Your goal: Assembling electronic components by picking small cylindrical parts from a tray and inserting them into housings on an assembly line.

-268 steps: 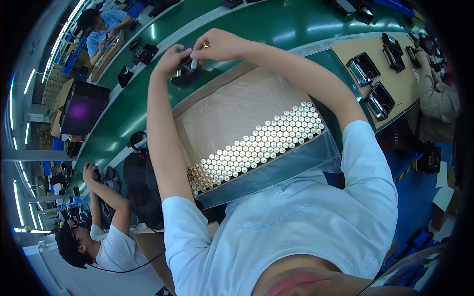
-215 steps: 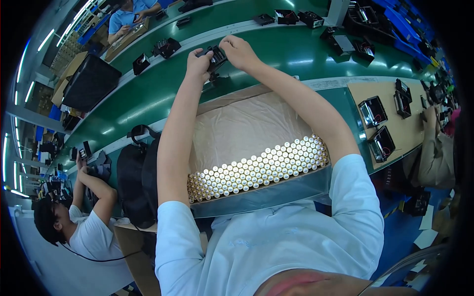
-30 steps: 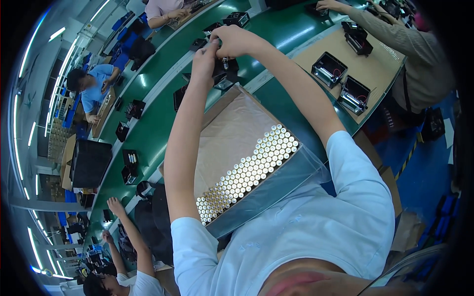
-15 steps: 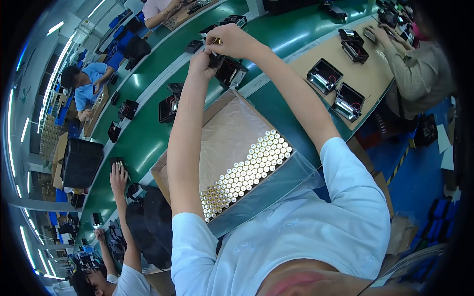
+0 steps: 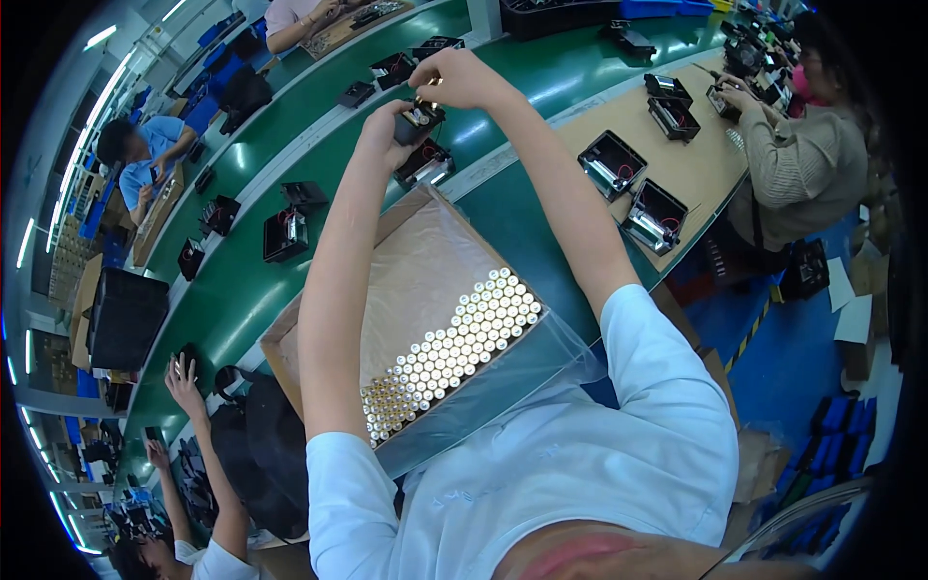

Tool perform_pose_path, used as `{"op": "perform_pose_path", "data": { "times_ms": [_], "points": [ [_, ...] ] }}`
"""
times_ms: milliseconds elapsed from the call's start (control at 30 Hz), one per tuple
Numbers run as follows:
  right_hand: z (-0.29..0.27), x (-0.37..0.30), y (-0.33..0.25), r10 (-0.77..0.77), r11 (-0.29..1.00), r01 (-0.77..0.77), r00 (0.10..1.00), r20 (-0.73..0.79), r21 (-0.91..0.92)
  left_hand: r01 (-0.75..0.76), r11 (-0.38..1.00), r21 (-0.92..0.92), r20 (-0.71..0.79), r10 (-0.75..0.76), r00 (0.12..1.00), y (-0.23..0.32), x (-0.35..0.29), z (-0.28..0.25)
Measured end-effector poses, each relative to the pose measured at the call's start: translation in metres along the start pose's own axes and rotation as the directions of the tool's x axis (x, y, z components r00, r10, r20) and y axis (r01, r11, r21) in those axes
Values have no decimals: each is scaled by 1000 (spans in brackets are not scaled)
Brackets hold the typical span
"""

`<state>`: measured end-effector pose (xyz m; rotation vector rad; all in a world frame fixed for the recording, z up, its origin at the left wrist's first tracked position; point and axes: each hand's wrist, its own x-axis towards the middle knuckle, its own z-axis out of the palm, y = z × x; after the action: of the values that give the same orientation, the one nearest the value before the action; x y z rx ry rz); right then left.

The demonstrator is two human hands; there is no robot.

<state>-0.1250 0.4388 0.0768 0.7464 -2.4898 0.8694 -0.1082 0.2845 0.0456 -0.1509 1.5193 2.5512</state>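
My left hand is gripping a small black case (image 5: 419, 120) above the green tabletop (image 5: 559, 79), apparently steadying it for my right hand (image 5: 452, 81), which is pinching a gold-coloured cell (image 5: 431, 89). The carton (image 5: 400, 214) is lying between my forearms, seemingly keeping its upright cells (image 5: 469, 338) within reach.

Batteries (image 5: 454, 350) in the box (image 5: 401, 216)

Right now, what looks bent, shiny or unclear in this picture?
In the head view, the green worktable curves, with pale glare; light tubes wash out white; the metallic cylinders gleam; the corners fall black; the dark part in the left hand shows too small for detail.
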Motion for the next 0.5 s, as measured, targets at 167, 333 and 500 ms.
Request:
{"op": "perform_pose_path", "data": {
  "times_ms": [167,333,500],
  "points": [
    [-12,-2,-9,85,989,-74,993,83,-128,-43,983,180,0,43,999,-3,-10,-6],
    [-2,-5,-8,110,986,-97,990,86,-138,-25,971,237,47,14,999,-4,-5,-10],
    [13,1,9,349,933,-358,921,171,23,-47,956,288,13,46,999,-2,0,-18]
  ]
}}
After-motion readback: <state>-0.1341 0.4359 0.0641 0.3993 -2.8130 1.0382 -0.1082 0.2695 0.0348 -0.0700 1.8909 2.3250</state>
